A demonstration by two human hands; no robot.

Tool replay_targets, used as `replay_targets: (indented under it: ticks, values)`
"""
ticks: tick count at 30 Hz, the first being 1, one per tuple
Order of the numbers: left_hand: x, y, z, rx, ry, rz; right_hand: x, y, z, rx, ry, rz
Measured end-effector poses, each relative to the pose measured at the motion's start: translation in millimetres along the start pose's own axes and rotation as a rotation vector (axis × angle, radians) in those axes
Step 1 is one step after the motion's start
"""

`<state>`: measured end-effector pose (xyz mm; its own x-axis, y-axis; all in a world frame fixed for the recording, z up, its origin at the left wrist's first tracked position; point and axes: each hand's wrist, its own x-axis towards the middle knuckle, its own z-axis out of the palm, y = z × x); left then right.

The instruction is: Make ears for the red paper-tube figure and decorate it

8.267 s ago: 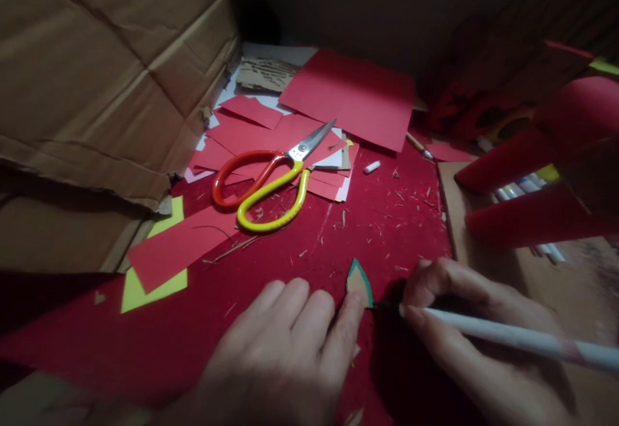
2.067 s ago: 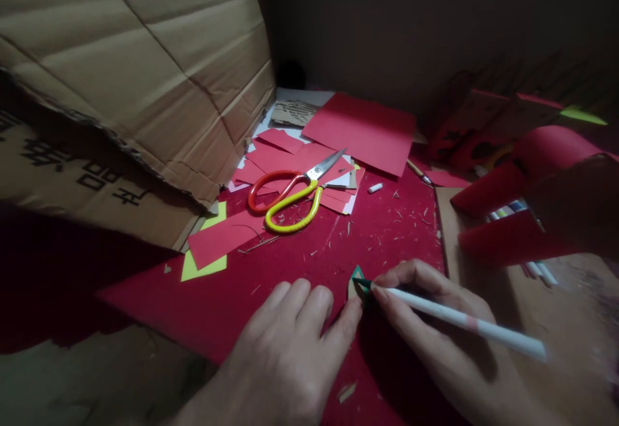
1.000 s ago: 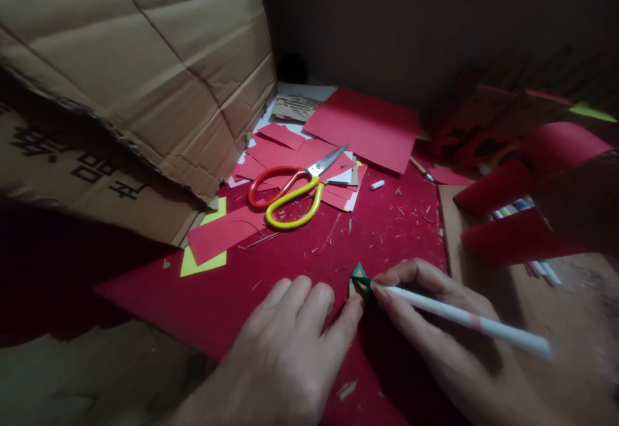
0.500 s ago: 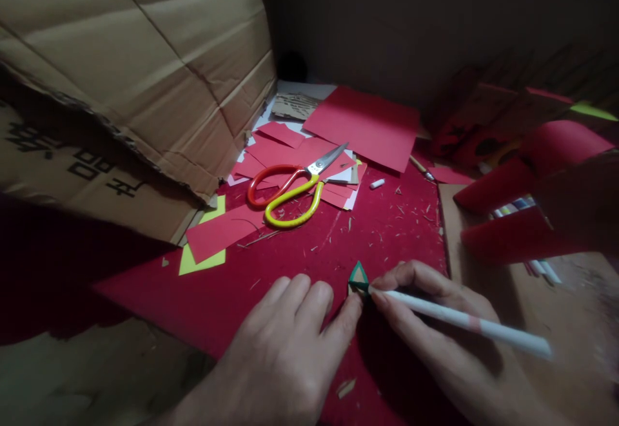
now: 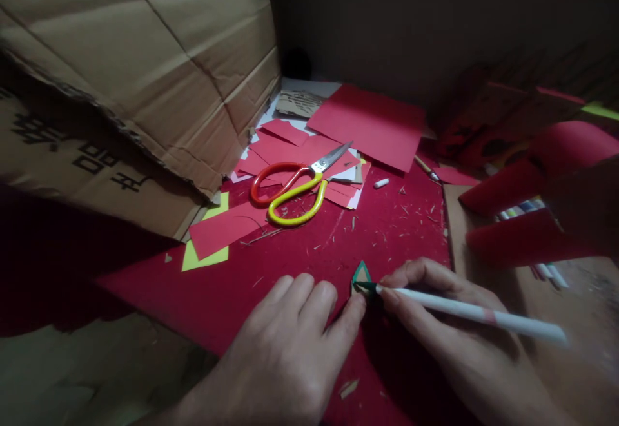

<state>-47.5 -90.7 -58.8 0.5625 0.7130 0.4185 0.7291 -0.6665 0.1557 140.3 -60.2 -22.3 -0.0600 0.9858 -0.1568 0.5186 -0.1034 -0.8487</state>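
Note:
A small pointed piece of cardboard [image 5: 362,273] with a green-coloured edge lies on the red table cover. My left hand [image 5: 294,342] has its fingers curled, and its thumb pins the lower part of this piece against the cover. In my right hand [image 5: 449,323] a white felt-tip pen [image 5: 512,324] is pinched between thumb and fingers. Its dark green tip rests over the left side of the cardboard piece, whose lower end is hidden by my thumb.
Scissors [image 5: 302,197] with red and yellow handles lie across red paper scraps. A large cardboard sheet [image 5: 169,78] stands at the left. Red paper [image 5: 372,126] lies at the back, a white pen cap [image 5: 381,183] nearer. Several pens and curved red parts [image 5: 527,236] are at the right.
The pen tip has shifted left across the cardboard piece, from its right part to its left side. My left thumb stays on the piece. The whole view has shifted slightly.

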Motion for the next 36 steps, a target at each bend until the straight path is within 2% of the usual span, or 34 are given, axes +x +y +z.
replay_targets:
  ticks: [13, 21, 26, 36]
  values:
    - [-0.2, 1.3, -0.4, 0.011, 0.053, -0.009, -3.9, -3.3, 2.4, 0.077, -0.056, 0.076]
    - [-1.1, 1.0, 1.1, 0.051, 0.094, 0.016, -4.5, -6.7, 2.2, 0.08, -0.049, 0.105]
    - [-0.3, -0.2, 0.2, 0.034, 0.065, 0.023, -5.0, -7.5, 1.4, 0.082, -0.056, 0.101]
    - [-0.3, 0.5, -1.6, 0.07, 0.086, 0.038, -3.8, -4.0, -0.3, 0.013, -0.054, 0.038]
